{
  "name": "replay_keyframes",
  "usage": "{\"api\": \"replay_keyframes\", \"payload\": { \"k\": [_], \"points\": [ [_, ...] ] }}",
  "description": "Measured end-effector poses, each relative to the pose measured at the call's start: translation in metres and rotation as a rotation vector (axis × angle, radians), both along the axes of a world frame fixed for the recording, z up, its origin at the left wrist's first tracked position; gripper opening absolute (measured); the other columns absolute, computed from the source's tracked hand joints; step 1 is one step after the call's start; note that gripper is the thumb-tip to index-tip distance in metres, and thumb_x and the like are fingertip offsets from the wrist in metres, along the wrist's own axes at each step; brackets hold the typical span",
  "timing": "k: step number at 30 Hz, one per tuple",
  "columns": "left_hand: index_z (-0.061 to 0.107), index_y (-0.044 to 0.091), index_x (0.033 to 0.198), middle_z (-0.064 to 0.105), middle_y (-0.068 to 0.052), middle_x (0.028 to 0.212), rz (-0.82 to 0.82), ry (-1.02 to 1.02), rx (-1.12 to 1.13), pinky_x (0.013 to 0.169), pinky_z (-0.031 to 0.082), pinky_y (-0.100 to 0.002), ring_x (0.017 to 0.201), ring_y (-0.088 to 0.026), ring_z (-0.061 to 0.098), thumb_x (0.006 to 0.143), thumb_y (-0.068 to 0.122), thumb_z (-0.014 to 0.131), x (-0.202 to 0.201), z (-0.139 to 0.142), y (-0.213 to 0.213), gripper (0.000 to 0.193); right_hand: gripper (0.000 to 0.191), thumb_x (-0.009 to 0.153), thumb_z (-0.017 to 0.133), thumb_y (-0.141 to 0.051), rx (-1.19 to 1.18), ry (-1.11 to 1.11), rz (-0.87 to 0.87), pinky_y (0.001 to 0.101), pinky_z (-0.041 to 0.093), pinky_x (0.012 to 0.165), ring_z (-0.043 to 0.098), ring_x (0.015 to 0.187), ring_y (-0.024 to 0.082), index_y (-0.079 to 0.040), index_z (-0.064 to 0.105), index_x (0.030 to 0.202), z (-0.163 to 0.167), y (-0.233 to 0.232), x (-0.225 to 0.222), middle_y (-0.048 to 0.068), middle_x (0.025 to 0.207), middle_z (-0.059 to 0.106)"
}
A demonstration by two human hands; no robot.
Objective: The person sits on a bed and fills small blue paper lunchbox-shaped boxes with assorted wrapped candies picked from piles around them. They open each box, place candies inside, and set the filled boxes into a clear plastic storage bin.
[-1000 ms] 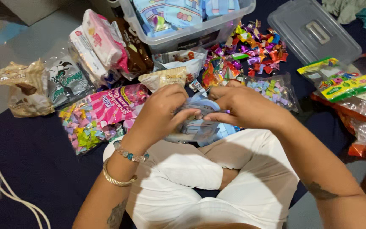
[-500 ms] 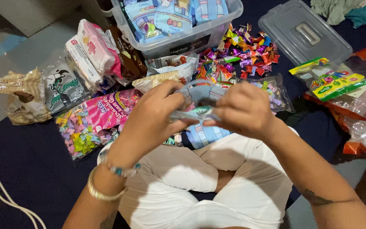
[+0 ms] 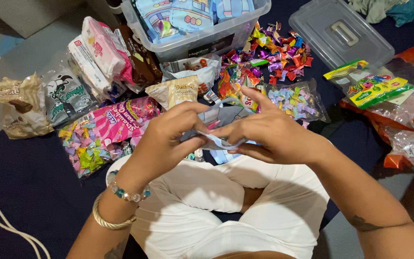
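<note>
One head-worn camera looks steeply down, close over the lap, at the candy-strewn floor ahead.

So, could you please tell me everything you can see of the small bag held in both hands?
The small bag looks like thin, glossy light-blue and grey plastic film, crumpled. The left hand and right hand pinch it from either side above the lap. Fingers hide much of it. Something pink shows at its upper edge.
</note>
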State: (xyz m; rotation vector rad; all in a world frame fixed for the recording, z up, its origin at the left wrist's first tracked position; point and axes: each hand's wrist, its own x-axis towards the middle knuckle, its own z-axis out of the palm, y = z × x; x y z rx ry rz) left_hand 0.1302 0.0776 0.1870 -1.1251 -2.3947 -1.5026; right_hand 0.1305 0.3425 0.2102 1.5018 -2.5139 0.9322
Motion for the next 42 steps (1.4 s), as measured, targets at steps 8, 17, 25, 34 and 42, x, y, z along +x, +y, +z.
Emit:
{"api": "replay_keyframes", "payload": {
  "k": [8, 17, 25, 34, 42],
  "points": [
    [0.065, 0.004, 0.096, 0.071, -0.012, 0.117, 0.041, -0.004, 0.084, 0.073, 0.059, -0.031, 0.091, -0.023, 0.073, 0.081, -0.001, 0.077, 0.004, -0.001, 0.004, 0.020, 0.026, 0.090, 0.082, -0.020, 0.112, -0.016, -0.094, 0.0563, 0.034, 0.119, 0.066, 0.095, 0.025, -0.010, 0.063, 0.104, 0.001, -0.002, 0.005, 0.003, 0.093, 0.068],
    [0.063, 0.006, 0.094, 0.070, -0.012, 0.115, 0.061, 0.361, 0.035, 0.084, 0.057, -0.040, 0.099, -0.030, 0.071, 0.083, 0.005, 0.083, 0.010, 0.000, 0.000, 0.023, 0.018, 0.081, 0.089, -0.023, -0.085, 0.457, -0.287, 0.0468, 0.037, 0.106, 0.061, 0.108, 0.027, -0.017, 0.073, 0.088, -0.008, 0.005, 0.015, 0.003, 0.109, 0.070],
    [0.064, 0.006, 0.097, 0.071, -0.011, 0.118, 0.098, 0.418, 0.030, 0.077, 0.056, -0.038, 0.093, -0.027, 0.071, 0.083, 0.003, 0.082, 0.015, -0.006, 0.006, 0.023, 0.012, 0.090, 0.078, -0.017, 0.153, 0.410, -0.276, 0.0615, -0.005, 0.122, 0.066, 0.124, 0.013, -0.022, 0.071, 0.097, -0.019, 0.006, 0.027, -0.007, 0.111, 0.074],
    [0.067, 0.006, 0.099, 0.071, -0.012, 0.117, 0.152, 0.052, 0.175, 0.083, 0.060, -0.032, 0.102, -0.024, 0.074, 0.081, -0.003, 0.079, 0.014, -0.030, 0.008, 0.023, 0.066, 0.067, 0.088, -0.029, -0.308, -0.260, -0.558, 0.0326, 0.053, 0.093, 0.065, 0.108, 0.013, -0.010, 0.060, 0.124, -0.021, 0.013, 0.014, 0.003, 0.117, 0.065],
    [0.055, 0.001, 0.137, 0.068, -0.005, 0.101, 0.107, -0.580, 0.532, 0.086, 0.055, -0.026, 0.097, -0.010, 0.067, 0.089, -0.007, 0.072, 0.000, -0.044, 0.021, 0.052, 0.017, 0.085, 0.084, -0.011, -0.324, -0.435, -0.509, 0.0263, 0.044, 0.070, 0.058, 0.080, 0.010, -0.005, 0.069, 0.088, -0.060, 0.019, -0.005, 0.002, 0.087, 0.064]
  ]
}}
